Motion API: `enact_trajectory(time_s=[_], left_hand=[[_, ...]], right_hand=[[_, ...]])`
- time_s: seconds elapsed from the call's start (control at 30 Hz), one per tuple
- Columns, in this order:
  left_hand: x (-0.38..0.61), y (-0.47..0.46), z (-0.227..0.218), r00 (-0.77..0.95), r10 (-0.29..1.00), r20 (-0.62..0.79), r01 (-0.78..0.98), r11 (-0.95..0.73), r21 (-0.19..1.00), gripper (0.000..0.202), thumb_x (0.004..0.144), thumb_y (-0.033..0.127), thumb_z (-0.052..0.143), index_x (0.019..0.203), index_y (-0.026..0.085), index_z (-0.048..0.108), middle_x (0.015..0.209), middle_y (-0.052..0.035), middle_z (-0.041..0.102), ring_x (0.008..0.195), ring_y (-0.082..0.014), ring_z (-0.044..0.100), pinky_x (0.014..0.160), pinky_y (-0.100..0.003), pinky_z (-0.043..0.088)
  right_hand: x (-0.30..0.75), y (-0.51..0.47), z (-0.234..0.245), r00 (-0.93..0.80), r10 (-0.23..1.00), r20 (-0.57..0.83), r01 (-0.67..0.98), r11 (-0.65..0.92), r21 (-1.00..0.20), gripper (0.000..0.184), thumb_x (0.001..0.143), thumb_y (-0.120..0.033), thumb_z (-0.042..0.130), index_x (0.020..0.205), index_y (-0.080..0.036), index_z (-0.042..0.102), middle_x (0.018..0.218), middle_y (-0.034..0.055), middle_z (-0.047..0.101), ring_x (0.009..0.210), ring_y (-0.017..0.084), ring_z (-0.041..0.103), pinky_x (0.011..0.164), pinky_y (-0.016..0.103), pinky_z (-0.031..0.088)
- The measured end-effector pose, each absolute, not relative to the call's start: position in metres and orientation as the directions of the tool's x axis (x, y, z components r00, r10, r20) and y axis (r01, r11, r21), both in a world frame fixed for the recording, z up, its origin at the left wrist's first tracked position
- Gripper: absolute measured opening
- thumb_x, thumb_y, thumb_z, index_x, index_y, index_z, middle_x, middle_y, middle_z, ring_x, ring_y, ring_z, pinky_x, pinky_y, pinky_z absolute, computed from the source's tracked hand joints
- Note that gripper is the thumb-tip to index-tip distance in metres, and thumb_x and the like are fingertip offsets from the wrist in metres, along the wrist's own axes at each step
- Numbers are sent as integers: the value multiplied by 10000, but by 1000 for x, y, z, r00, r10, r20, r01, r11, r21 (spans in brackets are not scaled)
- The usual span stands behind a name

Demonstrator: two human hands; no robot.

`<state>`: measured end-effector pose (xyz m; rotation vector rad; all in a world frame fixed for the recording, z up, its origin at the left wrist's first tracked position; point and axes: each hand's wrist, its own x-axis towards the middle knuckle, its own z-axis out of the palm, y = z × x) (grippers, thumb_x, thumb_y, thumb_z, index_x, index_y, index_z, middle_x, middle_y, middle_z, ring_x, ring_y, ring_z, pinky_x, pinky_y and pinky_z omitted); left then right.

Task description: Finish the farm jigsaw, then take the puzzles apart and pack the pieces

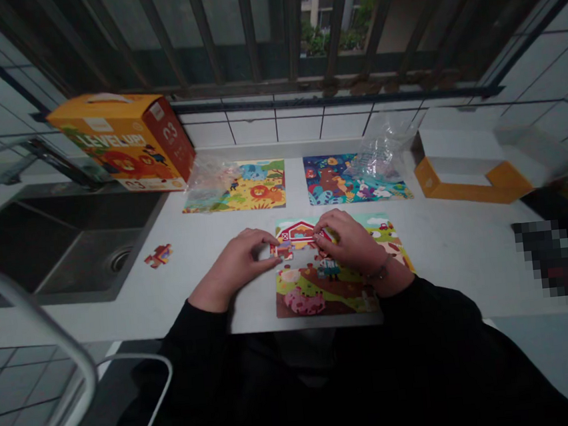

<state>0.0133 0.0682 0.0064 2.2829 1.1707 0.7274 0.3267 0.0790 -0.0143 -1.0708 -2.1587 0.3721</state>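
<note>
A farm jigsaw puzzle [305, 299] lies on the counter in front of me, with a red barn at its top and a pink pig low on the left. A pale gap crosses its middle. My left hand [244, 260] pinches a jigsaw piece [284, 251] between thumb and fingers at the gap's left end. My right hand [347, 239] is over the puzzle's right half, fingertips pressed together at the barn's right edge; what they hold, if anything, is hidden. Some loose jigsaw pieces [159, 255] lie in a small cluster left of my left hand.
Behind are a lion picture [262, 191] and a dark blue animal picture [331, 181], both partly under clear plastic. A yellow puzzle box [121, 141] stands by the sink [134, 281]. An open orange-and-white box [455, 191] sits at right. A white curved tube [70, 341] rises at left.
</note>
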Motion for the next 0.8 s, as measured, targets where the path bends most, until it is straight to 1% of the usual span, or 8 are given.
enact_trajectory(time_s=[0.07, 0.17, 0.3, 0.4, 0.53, 0.8], left_hand=[[19, 66, 5, 585, 776, 237, 542, -591, 597, 231, 935, 374, 840, 1125, 267, 764, 1149, -53, 806, 1110, -248, 714, 1018, -444, 555], [21, 67, 3, 632, 736, 242, 517, -634, 576, 233, 938, 356, 841, 1145, 279, 768, 1159, -49, 811, 1120, -251, 718, 1035, -465, 551], [19, 69, 2, 662, 713, 232, 502, -651, 569, 248, 935, 369, 852, 1164, 291, 795, 1200, -55, 804, 1159, -256, 711, 1065, -470, 541], [19, 68, 1, 661, 720, 212, 521, -643, 561, 219, 978, 396, 809, 1175, 300, 819, 1223, -71, 791, 1163, -263, 701, 1057, -474, 543], [19, 67, 1, 660, 720, 215, 533, -651, 541, 248, 1010, 405, 769, 1226, 298, 823, 1249, -87, 779, 1164, -269, 693, 1044, -472, 544], [21, 66, 5, 679, 703, 211, 526, -666, 528, 214, 1032, 410, 742, 1193, 309, 839, 1208, -68, 793, 1141, -255, 698, 1023, -446, 539]], right_hand=[[326, 79, -13, -434, 782, 447, 582, 622, -523, 96, 1038, -311, 661, 1017, -229, 707, 1075, 107, 708, 1083, 290, 644, 989, 461, 521], [326, 79, -13, -448, 784, 429, 580, 620, -528, 87, 1034, -308, 662, 1007, -232, 696, 1085, 109, 703, 1092, 293, 644, 992, 464, 522], [326, 80, -16, -452, 785, 423, 578, 619, -531, 86, 1032, -315, 669, 1002, -236, 685, 1096, 113, 698, 1103, 297, 644, 1003, 471, 523], [326, 80, -17, -460, 786, 413, 575, 618, -537, 82, 1031, -311, 675, 1003, -236, 688, 1105, 113, 696, 1110, 294, 647, 1009, 470, 525], [325, 78, -15, -464, 791, 399, 570, 611, -549, 72, 1026, -304, 686, 995, -240, 697, 1091, 100, 690, 1111, 292, 647, 1011, 465, 526], [325, 77, -14, -473, 794, 382, 570, 607, -554, 80, 1025, -296, 687, 989, -228, 705, 1093, 105, 676, 1100, 284, 645, 1004, 459, 529]])
